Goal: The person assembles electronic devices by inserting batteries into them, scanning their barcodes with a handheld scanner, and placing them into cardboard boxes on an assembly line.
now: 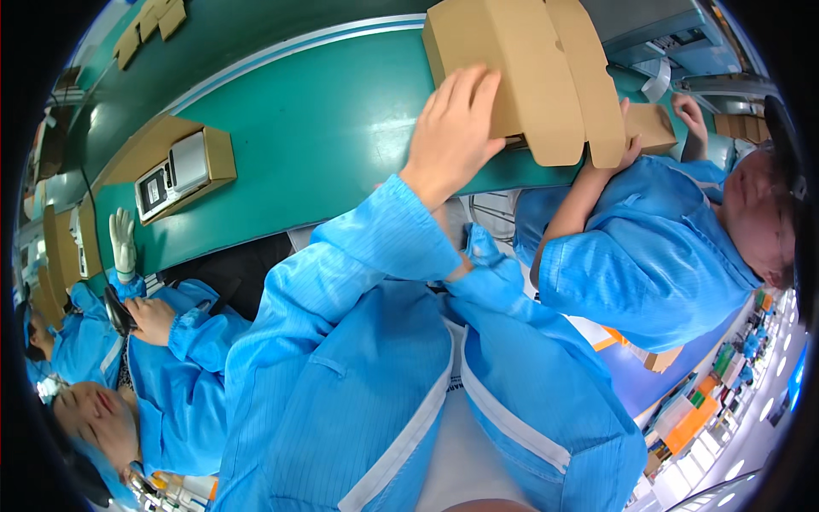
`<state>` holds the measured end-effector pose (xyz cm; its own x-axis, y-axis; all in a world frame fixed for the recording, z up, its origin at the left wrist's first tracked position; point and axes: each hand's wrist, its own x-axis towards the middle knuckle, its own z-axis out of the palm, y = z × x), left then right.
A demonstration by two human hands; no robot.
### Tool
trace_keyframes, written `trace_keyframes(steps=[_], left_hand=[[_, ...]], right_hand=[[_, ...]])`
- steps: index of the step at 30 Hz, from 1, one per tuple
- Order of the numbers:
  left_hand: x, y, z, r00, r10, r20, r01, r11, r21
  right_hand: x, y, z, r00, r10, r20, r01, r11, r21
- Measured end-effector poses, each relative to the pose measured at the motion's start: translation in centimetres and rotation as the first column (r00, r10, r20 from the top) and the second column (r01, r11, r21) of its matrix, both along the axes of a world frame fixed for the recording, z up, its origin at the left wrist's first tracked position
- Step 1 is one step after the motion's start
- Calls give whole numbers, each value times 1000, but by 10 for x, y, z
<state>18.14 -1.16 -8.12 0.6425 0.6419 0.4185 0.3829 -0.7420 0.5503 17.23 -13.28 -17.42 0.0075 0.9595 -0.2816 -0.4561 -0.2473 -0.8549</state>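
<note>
A brown cardboard box (512, 68) with raised flaps stands on the green bench at the top centre. My left hand (456, 124) lies against the near left side of this box, its fingers stretched out and thumb apart. Whether the fingertips press on the cardboard or hover just off it, I cannot tell. My right forearm crosses beneath my left one. Only a strip of skin at my right hand or wrist (441, 217) shows past the left sleeve; its fingers are hidden.
A co-worker on the right has a hand (631, 145) at the box's right edge, beside a smaller box (653, 128). On the left, an open carton (219, 158) holds a white and grey device (188, 162). Another co-worker there holds a dark object (118, 309) beside the green bench (316, 128).
</note>
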Motion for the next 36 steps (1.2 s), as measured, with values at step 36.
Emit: trace_keyframes(steps=[36], left_hand=[[-129,82,31,686,-248,-684,410,909,81]], right_hand=[[23,132,25,849,-514,122,454,828,329]])
